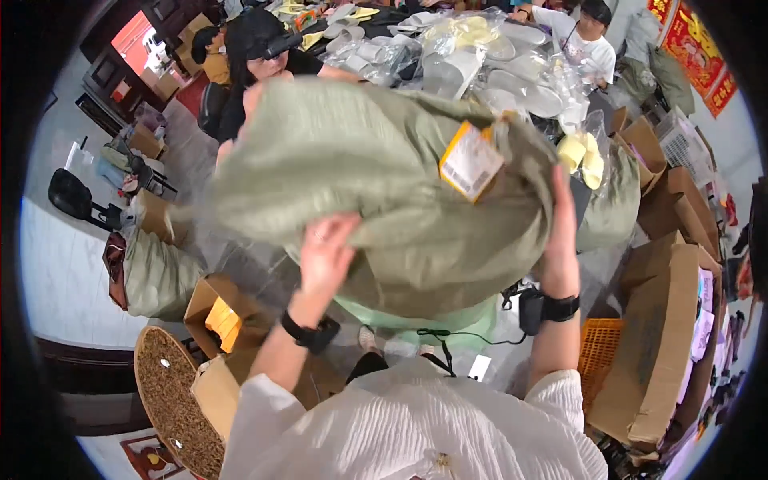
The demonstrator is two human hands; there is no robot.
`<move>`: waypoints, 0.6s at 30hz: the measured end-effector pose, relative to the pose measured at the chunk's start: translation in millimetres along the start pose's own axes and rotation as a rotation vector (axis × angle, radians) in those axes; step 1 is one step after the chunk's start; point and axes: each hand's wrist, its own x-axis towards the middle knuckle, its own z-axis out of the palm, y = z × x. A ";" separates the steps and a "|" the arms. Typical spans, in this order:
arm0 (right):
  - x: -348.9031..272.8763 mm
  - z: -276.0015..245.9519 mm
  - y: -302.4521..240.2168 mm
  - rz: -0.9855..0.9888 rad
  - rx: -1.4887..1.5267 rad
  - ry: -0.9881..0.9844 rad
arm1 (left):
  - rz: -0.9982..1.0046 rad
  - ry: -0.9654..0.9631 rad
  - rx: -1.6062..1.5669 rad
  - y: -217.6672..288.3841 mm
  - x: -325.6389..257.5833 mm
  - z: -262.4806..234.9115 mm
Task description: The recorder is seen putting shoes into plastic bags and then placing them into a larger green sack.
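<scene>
An olive-green woven sack [376,168], bulging and partly blurred, is held up in front of me across the middle of the view. A white label with a yellow-orange border [472,162] lies on its right part. My left hand [326,246] pinches the fabric at the near left side, fingers closed on a fold. Against the right edge of the sack, my right hand [562,214] grips with the fingers pointing up; part of its grasp is hidden. Below the sack shows a pale green bag [432,322].
Behind the sack stands a table piled with bagged slippers [520,88], with co-workers around it. Cardboard boxes [652,336] and an orange plastic basket [600,352] stand at right. At left are another stuffed sack [160,272], an open box [210,298] and a round brown stool [172,400].
</scene>
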 end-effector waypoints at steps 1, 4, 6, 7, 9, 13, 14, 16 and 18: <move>0.1 10.2 -18.9 -0.005 0.102 0.028 | 0.043 0.112 -0.012 5.6 20.8 -18.7; -7.2 46.8 -88.6 -0.192 0.167 0.003 | 0.094 0.442 -0.193 33.8 80.8 -92.0; -18.0 61.5 -110.6 -0.363 0.113 -0.184 | 0.160 0.636 -0.206 49.3 102.4 -128.8; -19.0 72.7 -107.8 -0.533 0.026 -0.190 | 0.140 0.688 -0.238 50.8 105.3 -140.7; 15.3 65.9 -80.0 -0.243 -0.065 -0.052 | -0.144 0.573 -0.363 31.5 101.3 -118.8; -12.7 112.6 21.3 0.166 -0.334 0.018 | -0.139 -0.089 -0.525 51.8 38.3 -21.7; -18.9 109.6 50.4 0.216 -0.267 -0.271 | -0.145 -0.084 -0.387 62.7 31.0 7.1; -19.7 99.7 77.1 0.226 -0.225 -0.670 | -0.224 -0.067 -0.365 61.8 26.8 40.9; -9.2 80.1 82.9 0.270 -0.085 -0.870 | -0.299 0.097 -0.401 32.9 28.7 62.6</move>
